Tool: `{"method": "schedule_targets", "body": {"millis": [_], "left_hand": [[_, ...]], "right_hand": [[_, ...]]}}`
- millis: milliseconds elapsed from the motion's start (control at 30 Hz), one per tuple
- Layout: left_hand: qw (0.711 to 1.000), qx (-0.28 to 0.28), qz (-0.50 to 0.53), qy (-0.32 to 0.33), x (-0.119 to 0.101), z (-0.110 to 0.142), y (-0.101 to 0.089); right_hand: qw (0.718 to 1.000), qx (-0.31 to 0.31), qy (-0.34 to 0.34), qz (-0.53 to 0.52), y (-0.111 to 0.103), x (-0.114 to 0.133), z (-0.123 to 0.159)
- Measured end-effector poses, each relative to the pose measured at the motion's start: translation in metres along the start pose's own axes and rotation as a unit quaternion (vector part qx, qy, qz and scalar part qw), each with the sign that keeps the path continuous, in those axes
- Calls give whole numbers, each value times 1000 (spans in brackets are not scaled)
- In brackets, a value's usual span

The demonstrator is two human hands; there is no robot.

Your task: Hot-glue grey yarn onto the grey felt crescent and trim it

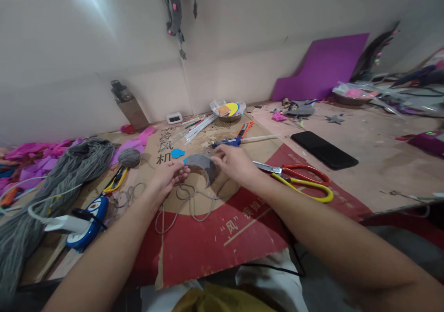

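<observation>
A grey felt crescent (201,162) is held between my two hands over the cardboard. My left hand (170,174) is closed at the crescent's left tip, where a small bit of blue shows by the fingertips. My right hand (231,161) pinches the crescent's upper right edge, the thumb side partly hidden. Thin grey yarn (194,203) trails in loose loops beneath. Beside my left fingers lies a blue cloud-shaped piece (178,153). Just behind my right hand rests a blue glue gun (227,142) with a glue stick in its back.
Scissors (305,177) with red and yellow handles and a black phone (324,150) lie to the right. At left are a yarn ball (129,157), a yellow cutter (116,179), a grey yarn hank (69,177) and a blue power strip (88,224). A bowl (231,116) stands behind.
</observation>
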State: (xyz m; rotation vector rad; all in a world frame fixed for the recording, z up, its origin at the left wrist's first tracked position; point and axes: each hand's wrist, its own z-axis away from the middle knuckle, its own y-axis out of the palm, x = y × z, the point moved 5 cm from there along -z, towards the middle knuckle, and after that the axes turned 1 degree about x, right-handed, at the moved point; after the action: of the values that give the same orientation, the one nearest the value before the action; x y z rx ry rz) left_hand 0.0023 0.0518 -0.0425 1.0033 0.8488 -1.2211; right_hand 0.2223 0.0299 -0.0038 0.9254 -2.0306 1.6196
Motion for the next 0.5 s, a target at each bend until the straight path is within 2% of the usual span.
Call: {"method": "schedule_targets", "body": {"millis": [100, 200, 300, 500], "left_hand": [[1000, -1, -11, -7, 0, -1, -1], [1000, 7, -14, -5, -1, -1, -1], [1000, 16, -15, -1, -2, 0, 0], [1000, 23, -3, 20, -2, -1, 0]], "right_hand": [[993, -63, 35, 98, -30, -7, -3], [983, -34, 111, 145, -39, -23, -4], [985, -3, 153, 76, -32, -39, -4], [980, -1, 189, -62, -22, -64, -12]]}}
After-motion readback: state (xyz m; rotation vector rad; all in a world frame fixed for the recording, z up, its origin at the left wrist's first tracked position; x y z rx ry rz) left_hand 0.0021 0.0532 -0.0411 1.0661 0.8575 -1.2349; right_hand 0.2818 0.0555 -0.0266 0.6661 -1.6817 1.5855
